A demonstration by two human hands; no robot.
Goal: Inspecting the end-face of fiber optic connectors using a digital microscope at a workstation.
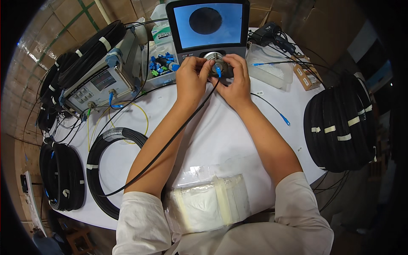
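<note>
1. Leaning over the white tabletop [212,131], the person had both hands at the round metal port [213,56] on the front of a fibre inspection scope [207,29], whose screen showed a dark disc on blue.
2. The left hand [192,78] was curled narrow, its fingertips pinching at the port's left side.
3. The right hand [236,80] was likewise closed small, thumb and forefinger holding the blue connector [218,70] just below and right of the port.
4. The connector's long axis pointed up and away from the person, toward the port, almost touching it; the right hand was the nearer one, the left steadying beside.
5. From the connector a thin black cable [170,140] ran back down and left across the left forearm to a black cable coil [106,170] on the tabletop.
6. A grey test meter [100,83] stood to the left, another taped coil [340,123] to the right.
</note>
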